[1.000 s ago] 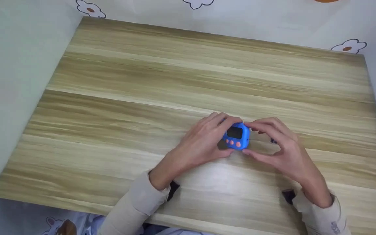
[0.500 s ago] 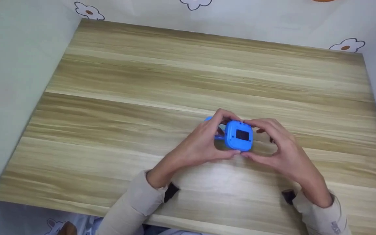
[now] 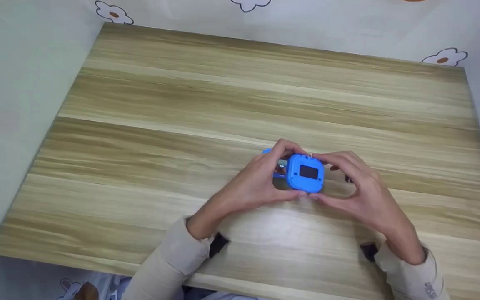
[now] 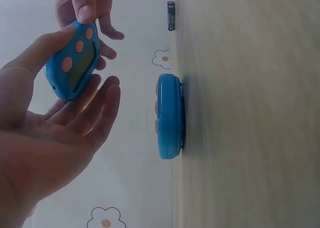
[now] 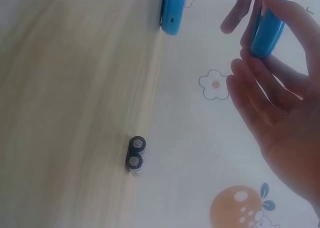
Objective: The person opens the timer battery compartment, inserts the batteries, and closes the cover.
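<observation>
Both hands hold up a small blue digital timer (image 3: 305,183), its back with a dark rectangle facing up in the head view. From the left wrist, its screen and pink buttons (image 4: 79,46) show instead. My left hand (image 3: 253,183) pinches it with the thumb at the near edge and fingers at the far edge. On the other side, my right hand (image 3: 367,191) grips the same two edges with thumb and fingertips. A second blue timer (image 4: 170,118) rests on the table, mostly hidden behind the left hand in the head view.
Two small batteries (image 5: 135,154) lie side by side on the wooden table (image 3: 173,104), partly hidden behind the right hand from above. Pale walls (image 3: 315,25) with flower drawings border the table at the back and sides.
The held timer has flipped from its screen side to its back, and the left hand has reset its grip, uncovering part of the second timer. Over the last half second little moves.
</observation>
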The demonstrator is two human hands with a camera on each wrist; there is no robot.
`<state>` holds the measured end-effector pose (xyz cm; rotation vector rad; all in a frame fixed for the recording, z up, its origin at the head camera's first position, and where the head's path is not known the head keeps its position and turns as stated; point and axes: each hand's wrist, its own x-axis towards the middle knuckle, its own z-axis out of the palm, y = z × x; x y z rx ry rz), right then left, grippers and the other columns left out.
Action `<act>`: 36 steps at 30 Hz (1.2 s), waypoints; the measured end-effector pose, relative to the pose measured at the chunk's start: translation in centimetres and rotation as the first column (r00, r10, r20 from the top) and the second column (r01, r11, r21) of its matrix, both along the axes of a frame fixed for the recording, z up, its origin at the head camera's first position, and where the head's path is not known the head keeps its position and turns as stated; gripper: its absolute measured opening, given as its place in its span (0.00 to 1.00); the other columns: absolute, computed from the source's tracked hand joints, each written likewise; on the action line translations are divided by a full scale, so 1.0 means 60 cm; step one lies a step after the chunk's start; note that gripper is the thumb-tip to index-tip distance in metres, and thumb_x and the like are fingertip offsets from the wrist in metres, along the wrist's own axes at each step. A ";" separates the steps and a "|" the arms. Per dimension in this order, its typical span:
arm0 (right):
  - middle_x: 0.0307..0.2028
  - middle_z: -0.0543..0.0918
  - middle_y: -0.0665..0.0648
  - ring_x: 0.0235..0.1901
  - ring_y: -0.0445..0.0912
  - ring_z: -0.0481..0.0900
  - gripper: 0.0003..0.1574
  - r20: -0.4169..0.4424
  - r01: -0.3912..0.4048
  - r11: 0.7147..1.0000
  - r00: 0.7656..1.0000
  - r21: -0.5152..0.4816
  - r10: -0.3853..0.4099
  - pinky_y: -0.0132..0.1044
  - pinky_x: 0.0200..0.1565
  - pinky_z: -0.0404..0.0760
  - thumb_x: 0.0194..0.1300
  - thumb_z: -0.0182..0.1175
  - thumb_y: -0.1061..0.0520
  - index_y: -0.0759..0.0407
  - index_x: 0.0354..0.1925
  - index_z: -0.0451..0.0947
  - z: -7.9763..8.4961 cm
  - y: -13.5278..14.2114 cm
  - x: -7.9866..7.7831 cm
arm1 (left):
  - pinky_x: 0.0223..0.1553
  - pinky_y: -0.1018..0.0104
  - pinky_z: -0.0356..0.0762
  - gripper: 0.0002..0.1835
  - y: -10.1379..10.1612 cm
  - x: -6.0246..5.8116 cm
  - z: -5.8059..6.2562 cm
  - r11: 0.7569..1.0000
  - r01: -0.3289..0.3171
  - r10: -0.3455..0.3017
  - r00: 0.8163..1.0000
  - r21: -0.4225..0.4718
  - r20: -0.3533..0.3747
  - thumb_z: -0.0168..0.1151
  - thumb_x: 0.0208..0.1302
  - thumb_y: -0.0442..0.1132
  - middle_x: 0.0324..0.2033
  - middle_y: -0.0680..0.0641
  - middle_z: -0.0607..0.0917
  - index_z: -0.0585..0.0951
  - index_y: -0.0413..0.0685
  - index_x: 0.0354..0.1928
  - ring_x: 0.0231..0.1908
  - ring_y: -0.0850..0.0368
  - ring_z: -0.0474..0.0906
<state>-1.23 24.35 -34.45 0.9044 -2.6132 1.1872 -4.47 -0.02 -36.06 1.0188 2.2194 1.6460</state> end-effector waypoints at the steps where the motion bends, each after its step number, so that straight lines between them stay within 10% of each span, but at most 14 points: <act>1: 0.55 0.79 0.51 0.50 0.49 0.76 0.47 0.006 0.009 1.000 1.000 -0.001 -0.009 0.30 0.52 0.74 0.43 0.81 0.61 0.57 0.63 0.74 0.003 -0.001 0.001 | 0.55 0.60 0.75 0.37 0.000 0.000 0.000 1.000 -0.003 0.003 1.000 -0.008 -0.003 0.76 0.53 0.47 0.56 0.55 0.77 0.65 0.52 0.60 0.54 0.63 0.72; 10: 0.49 0.84 0.58 0.45 0.44 0.80 0.39 0.046 0.075 0.993 0.996 -0.088 -0.071 0.30 0.46 0.77 0.45 0.75 0.73 0.66 0.57 0.77 0.034 -0.014 0.006 | 0.60 0.65 0.68 0.39 -0.009 -0.003 0.006 0.989 -0.014 0.006 0.998 -0.144 -0.056 0.72 0.58 0.42 0.61 0.53 0.75 0.66 0.50 0.70 0.60 0.62 0.69; 20: 0.42 0.86 0.57 0.36 0.47 0.83 0.24 0.108 0.186 0.960 0.980 -0.211 -0.167 0.30 0.39 0.80 0.54 0.68 0.75 0.68 0.51 0.81 0.035 -0.032 0.011 | 0.40 0.70 0.79 0.27 -0.004 -0.005 0.012 0.976 -0.209 0.208 0.978 -0.063 -0.028 0.75 0.53 0.34 0.51 0.49 0.78 0.73 0.43 0.54 0.48 0.60 0.75; 31: 0.57 0.79 0.49 0.50 0.44 0.78 0.46 0.252 0.181 0.972 0.958 -0.148 -0.140 0.36 0.49 0.79 0.52 0.76 0.60 0.49 0.68 0.70 -0.005 -0.039 0.021 | 0.54 0.71 0.73 0.26 0.019 0.017 0.013 0.942 -0.317 0.273 0.914 -0.110 -0.299 0.76 0.51 0.33 0.50 0.48 0.75 0.71 0.41 0.49 0.52 0.57 0.76; 36: 0.61 0.76 0.52 0.52 0.51 0.77 0.51 0.275 0.160 0.964 0.956 -0.214 -0.098 0.35 0.51 0.78 0.47 0.78 0.65 0.56 0.67 0.68 -0.003 -0.033 0.017 | 0.57 0.70 0.70 0.32 0.014 0.020 0.013 0.961 -0.230 0.184 0.946 -0.154 -0.267 0.76 0.52 0.37 0.62 0.50 0.73 0.68 0.43 0.55 0.60 0.58 0.72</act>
